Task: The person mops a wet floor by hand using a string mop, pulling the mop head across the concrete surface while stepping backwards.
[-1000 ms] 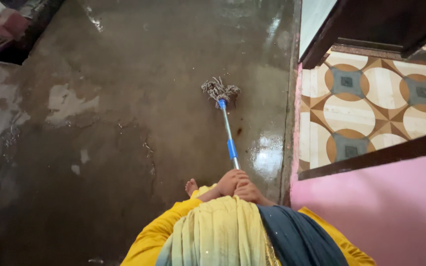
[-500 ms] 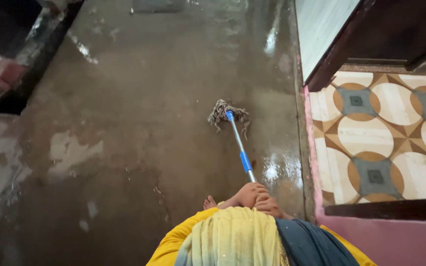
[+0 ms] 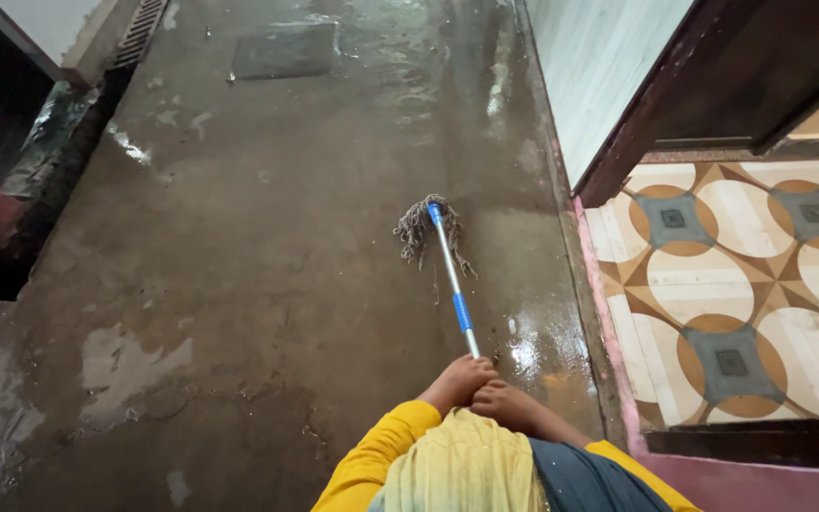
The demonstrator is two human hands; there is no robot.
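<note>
- Head view: both hands grip the near end of the mop [image 3: 449, 275]. The left hand [image 3: 457, 381] is wrapped shut around the metal pole just below its blue sleeve, and the right hand [image 3: 504, 402] is closed on the pole's end, touching the left hand.
- The mop lies out over the wet concrete floor [image 3: 267, 256], its string head [image 3: 422, 226] resting on the floor near the picture's middle, at about 11 o'clock from the hands.
- Its long axis runs from the hands at 6 o'clock up toward 11 o'clock, with the head pointing away from the person and the pole tilted down to the floor.
- The pole looks stiff, light and smooth, likely slick if wet; the strings are soft and, soaked, probably heavy and draggy. The best hold seems to be the upper pole, hands stacked, as here.
- A patterned tiled floor [image 3: 713, 275] lies at 3 o'clock, beyond a raised pink sill [image 3: 609, 313].
</note>
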